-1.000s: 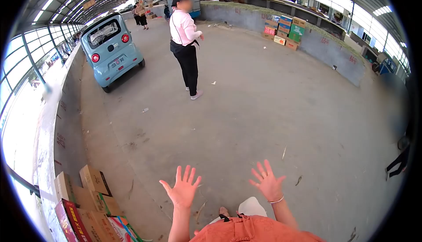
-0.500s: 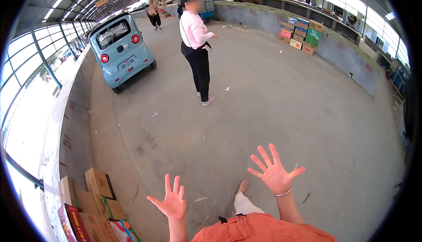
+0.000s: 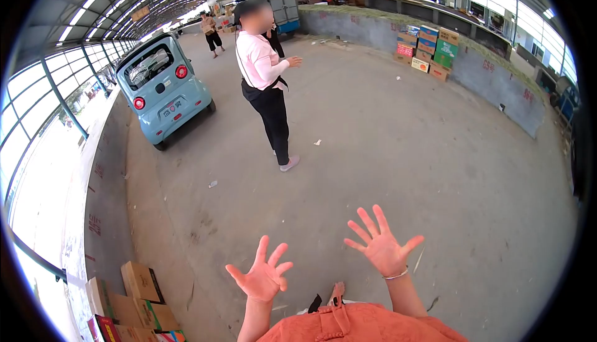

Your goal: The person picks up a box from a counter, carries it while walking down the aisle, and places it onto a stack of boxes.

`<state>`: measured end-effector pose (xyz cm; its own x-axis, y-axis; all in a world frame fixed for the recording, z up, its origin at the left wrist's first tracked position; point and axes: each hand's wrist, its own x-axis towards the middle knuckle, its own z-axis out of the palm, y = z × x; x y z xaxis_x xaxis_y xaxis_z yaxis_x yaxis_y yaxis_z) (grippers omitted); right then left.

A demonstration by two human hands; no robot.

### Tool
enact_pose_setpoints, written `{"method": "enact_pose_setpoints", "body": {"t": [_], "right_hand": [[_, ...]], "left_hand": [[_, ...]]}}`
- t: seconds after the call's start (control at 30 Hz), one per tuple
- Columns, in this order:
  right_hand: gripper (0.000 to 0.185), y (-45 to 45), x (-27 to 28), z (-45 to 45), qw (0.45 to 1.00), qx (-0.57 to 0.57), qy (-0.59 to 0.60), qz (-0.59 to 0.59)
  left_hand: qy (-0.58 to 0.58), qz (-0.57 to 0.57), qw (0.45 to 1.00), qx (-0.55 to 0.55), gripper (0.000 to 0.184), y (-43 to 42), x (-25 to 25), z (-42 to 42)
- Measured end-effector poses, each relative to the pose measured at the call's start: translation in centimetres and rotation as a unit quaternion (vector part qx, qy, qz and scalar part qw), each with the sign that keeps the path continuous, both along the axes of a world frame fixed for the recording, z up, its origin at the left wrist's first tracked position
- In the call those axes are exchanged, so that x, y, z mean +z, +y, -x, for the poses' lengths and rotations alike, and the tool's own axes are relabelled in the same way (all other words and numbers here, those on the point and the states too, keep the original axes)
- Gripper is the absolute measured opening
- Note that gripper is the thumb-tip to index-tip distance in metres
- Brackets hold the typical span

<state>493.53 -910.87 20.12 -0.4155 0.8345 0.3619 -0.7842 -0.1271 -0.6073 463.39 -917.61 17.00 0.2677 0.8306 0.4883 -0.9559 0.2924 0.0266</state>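
Note:
Both palms face up toward the camera in the head view, above the concrete floor (image 3: 398,174). My left hand (image 3: 262,278) has its fingers spread and holds nothing. To its right, my right hand (image 3: 384,250) is spread wide too, with nothing in it and a thin bracelet (image 3: 396,274) at the wrist. The hands are apart and touch no object. Under them show my orange top (image 3: 348,324) and one foot (image 3: 336,291). Nearest to my left hand is a stack of cardboard boxes (image 3: 142,281) at the lower left.
A person in a pink top (image 3: 258,62) stands ahead, one hand raised. Behind them is a small light-blue car (image 3: 168,96) by the low left wall (image 3: 107,211). Further back, another person (image 3: 210,31) and a grey-blue truck (image 3: 284,11) appear. Stacked cartons (image 3: 427,50) stand along the right wall.
My left hand has moved right and slightly up; my right hand has shifted a little left. The person in pink appears further left with a hand raised higher. The view has tilted slightly.

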Motion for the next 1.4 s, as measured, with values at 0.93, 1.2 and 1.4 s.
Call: {"method": "enact_pose_setpoints", "body": {"t": [0.93, 1.2, 1.4], "right_hand": [[0.108, 8.3, 0.5, -8.5, 0.962, -0.218, -0.015, 0.164], [0.105, 16.0, 0.2, -6.4, 0.98, -0.173, -0.096, 0.035], [0.098, 18.2, -0.3, -4.0, 0.971, -0.196, -0.129, 0.045]], "left_hand": [[0.175, -0.093, 0.968, -0.156, 0.106, 23.8, 0.7, -12.1], [0.021, -0.005, 0.972, -0.234, 0.104, 31.4, 0.9, -12.1], [0.02, -0.034, 0.963, -0.265, 0.105, 37.5, 1.5, -12.7]]}}
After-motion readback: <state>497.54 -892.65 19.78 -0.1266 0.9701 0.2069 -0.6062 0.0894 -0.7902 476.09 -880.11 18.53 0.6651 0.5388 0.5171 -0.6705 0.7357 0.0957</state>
